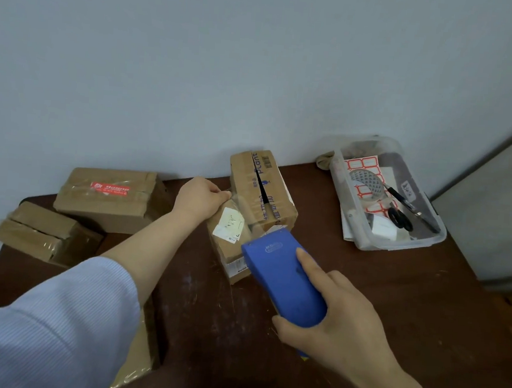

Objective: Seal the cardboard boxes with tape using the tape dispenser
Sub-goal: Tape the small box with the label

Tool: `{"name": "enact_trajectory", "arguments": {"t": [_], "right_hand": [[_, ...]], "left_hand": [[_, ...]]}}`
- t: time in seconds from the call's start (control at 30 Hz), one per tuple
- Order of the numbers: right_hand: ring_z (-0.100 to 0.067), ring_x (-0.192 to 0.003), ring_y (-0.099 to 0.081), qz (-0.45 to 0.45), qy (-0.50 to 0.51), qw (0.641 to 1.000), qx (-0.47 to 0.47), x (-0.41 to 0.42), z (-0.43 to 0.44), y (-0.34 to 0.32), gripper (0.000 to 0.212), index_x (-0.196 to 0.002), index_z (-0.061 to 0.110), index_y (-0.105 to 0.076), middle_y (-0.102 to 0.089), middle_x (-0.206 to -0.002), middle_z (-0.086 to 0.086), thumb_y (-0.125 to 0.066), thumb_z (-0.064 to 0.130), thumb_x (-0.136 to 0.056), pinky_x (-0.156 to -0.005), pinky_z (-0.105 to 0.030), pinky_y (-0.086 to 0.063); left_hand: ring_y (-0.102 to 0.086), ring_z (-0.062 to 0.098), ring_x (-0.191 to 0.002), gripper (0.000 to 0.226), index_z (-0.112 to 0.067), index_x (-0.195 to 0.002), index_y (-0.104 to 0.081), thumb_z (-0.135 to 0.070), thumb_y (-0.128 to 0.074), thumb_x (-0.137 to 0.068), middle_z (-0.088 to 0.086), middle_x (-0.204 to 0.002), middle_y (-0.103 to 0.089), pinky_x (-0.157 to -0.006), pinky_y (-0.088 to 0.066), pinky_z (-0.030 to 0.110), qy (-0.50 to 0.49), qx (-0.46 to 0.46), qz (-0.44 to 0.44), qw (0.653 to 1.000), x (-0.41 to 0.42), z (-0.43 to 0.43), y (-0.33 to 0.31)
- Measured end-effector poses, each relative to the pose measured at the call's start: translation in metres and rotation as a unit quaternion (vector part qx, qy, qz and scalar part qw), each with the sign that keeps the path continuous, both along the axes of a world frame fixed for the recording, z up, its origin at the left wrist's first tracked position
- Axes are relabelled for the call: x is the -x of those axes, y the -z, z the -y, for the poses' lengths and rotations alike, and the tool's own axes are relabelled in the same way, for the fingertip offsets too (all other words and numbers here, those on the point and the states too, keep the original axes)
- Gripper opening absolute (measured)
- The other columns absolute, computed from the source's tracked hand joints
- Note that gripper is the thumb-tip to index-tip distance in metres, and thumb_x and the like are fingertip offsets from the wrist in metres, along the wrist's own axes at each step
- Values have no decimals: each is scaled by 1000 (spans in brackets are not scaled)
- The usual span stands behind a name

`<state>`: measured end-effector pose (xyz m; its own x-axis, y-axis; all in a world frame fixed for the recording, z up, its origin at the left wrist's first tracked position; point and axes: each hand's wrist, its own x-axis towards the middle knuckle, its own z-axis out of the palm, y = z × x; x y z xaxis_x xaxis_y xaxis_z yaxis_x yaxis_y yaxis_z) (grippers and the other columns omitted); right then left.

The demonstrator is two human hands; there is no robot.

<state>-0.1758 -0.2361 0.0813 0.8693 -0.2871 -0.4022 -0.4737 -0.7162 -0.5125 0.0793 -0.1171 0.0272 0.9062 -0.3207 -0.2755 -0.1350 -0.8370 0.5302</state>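
Observation:
A cardboard box point(248, 193) with blue print lies in the middle of the dark brown table point(393, 296), its top seam gaping open. My left hand point(201, 197) pinches the end of clear tape at the box's left edge. The tape stretches over the box's near side toward the blue tape dispenser point(282, 275). My right hand point(330, 319) grips the dispenser, forefinger laid along its top, its front end at the box's near right corner.
Two taped cardboard boxes point(110, 199) point(40, 232) sit at the table's left. A clear plastic bin point(398, 235) at the back right holds red-bordered labels, scissors and a pen. Another box point(141, 353) shows below my left forearm. A wall stands behind.

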Motion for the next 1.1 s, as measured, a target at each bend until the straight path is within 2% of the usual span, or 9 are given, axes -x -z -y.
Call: {"name": "enact_trajectory", "arguments": {"t": [0.23, 0.33, 0.4, 0.5, 0.57, 0.7, 0.87, 1.0, 1.1], "right_hand": [[-5, -92, -46, 13, 5, 1000, -4, 0, -2, 7, 99, -145, 50, 4, -37, -106, 14, -61, 66, -72, -75, -16, -42], [-5, -92, -46, 14, 6, 1000, -7, 2, -3, 11, 99, -145, 49, 2, -37, -107, 14, -61, 66, -71, -75, -16, -42], [-5, -91, -46, 23, 9, 1000, -11, 3, -4, 13, 99, -145, 49, 1, -38, -107, 14, -62, 66, -71, -74, -17, -41], [-6, -91, -47, 36, 11, 999, -14, 2, -6, 15, 99, -144, 51, 3, -38, -106, 13, -62, 66, -71, -76, -18, -43], [-6, -92, -48, 42, 13, 999, -16, 1, -6, 16, 100, -143, 51, 3, -39, -106, 13, -62, 66, -70, -78, -18, -44], [-6, -90, -48, 45, 7, 999, -8, 1, -8, 18, 103, -144, 52, 2, -39, -104, 14, -51, 77, -59, -77, -18, -45], [-7, -90, -49, 66, 22, 997, -18, 1, -9, 23, 99, -145, 50, -1, -40, -104, 12, -65, 62, -70, -78, -20, -46], [-7, -89, -49, 74, 20, 997, -27, 6, -14, 24, 99, -140, 53, 5, -40, -102, 12, -65, 63, -70, -77, -19, -45], [-7, -85, -50, 70, 13, 997, -21, 17, -20, 22, 96, -131, 59, 11, -39, -100, 12, -47, 77, -57, -73, -19, -45]], "left_hand": [[-57, 26, -76, 39, -2, -69, -64, -37, -63, -87, 12, -73, -62, -58, -39, 30, -64, 11, -55, 996, -3, 1, 7], [-53, 29, -113, 60, 0, -112, -60, -51, -66, -81, 16, -118, -57, -85, -48, 35, -93, -10, -103, 990, -6, 0, 15], [-51, 27, -117, 62, -6, -125, -54, -48, -66, -82, 15, -129, -53, -91, -43, 34, -96, 0, -47, 994, 0, -2, 13], [-59, 21, -99, 24, -15, -103, -67, -34, -60, -90, 5, -107, -65, -82, -42, 29, -28, 76, 134, 988, 21, -1, 3], [-62, 17, -89, 21, -17, -98, -69, -32, -56, -93, -1, -95, -69, -78, -46, 31, 34, 81, 175, 981, 36, 2, -2], [-63, 22, -90, 30, -16, -107, -67, -36, -47, -97, 1, -97, -69, -75, -47, 33, 92, 5, 180, 979, 46, 4, 5], [-58, 27, -100, 46, -18, -115, -60, -40, -24, -97, 4, -104, -65, -80, -43, 39, 146, -12, 128, 981, 42, 3, 13], [-45, 29, -117, 47, -14, -144, -34, -33, -27, -102, 10, -130, -51, -94, -33, 38, 181, -78, 136, 971, 45, -7, 12], [-44, 27, -115, 49, -13, -146, -28, -34, -25, -102, 10, -131, -49, -95, -32, 36, 190, -86, 150, 967, 51, -8, 11]]}}
